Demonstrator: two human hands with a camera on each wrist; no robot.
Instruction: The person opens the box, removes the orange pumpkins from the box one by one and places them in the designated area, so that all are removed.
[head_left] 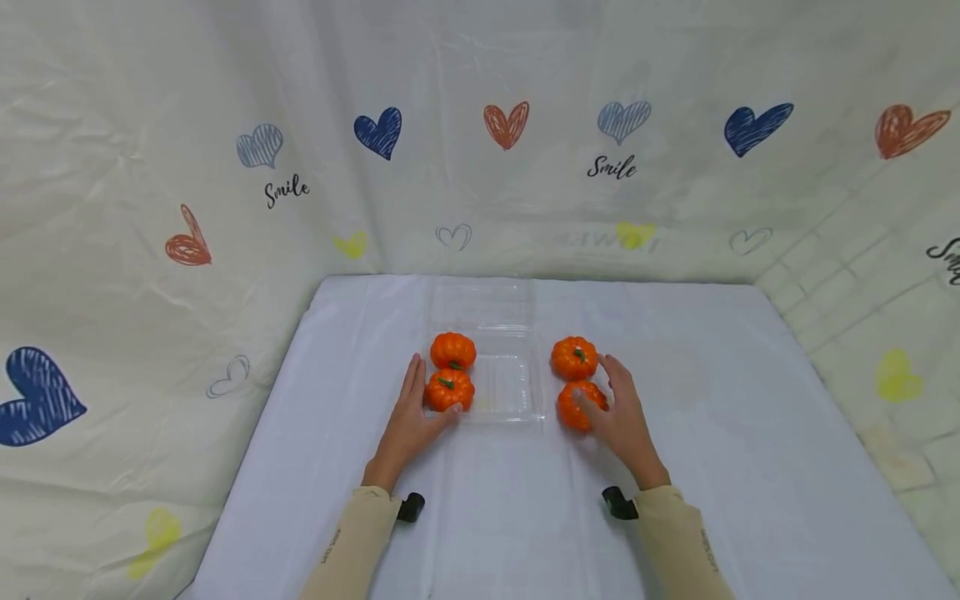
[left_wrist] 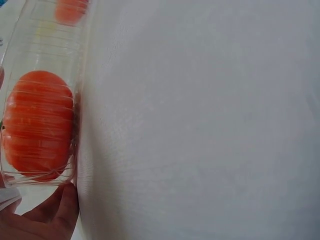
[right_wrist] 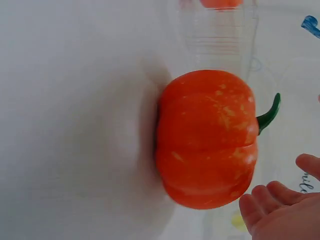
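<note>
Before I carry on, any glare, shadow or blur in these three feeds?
Head: small glints along the clear container, light otherwise fairly even; left wrist: streaks from the container's ridged wall across the pumpkin behind it; right wrist: a soft shadow on the white cloth beside the nearest pumpkin, the container beyond looking hazy.

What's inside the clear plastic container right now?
The clear plastic container holds a round orange rear pumpkin and a round orange front pumpkin on its left; its right side shows bare plastic. The pumpkins hide the floor beneath them.
</note>
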